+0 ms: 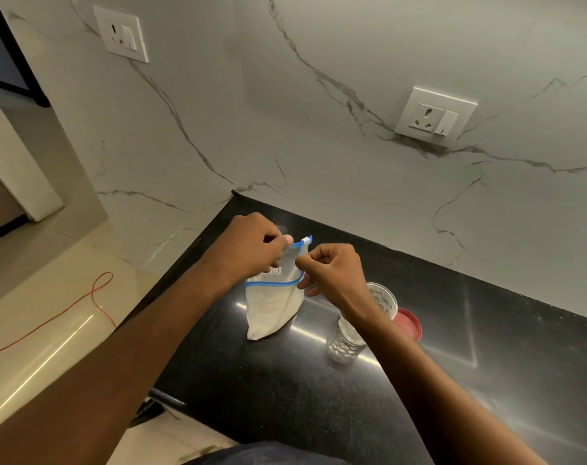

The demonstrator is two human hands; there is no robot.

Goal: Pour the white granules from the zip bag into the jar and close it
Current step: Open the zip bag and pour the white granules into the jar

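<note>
The clear, blue-zippered plastic bag of white granules [272, 305] is judged soft, limp and slippery, its weight sunk low, so it is best taken along the stiffer zip strip. It is stood on the black polished countertop [285, 391], its top edge held up between both hands. The left hand [256, 245] is pinched closed on the strip's near end; the right hand [332, 270] is pinched on the bag's side below the white slider [306, 239]. The clear ribbed glass jar [362, 325] is seen just beyond the right wrist.

Dim, soft indoor light streaks glare across the glossy black countertop [453, 330], and wide-angle distortion bends the frame edges.
</note>
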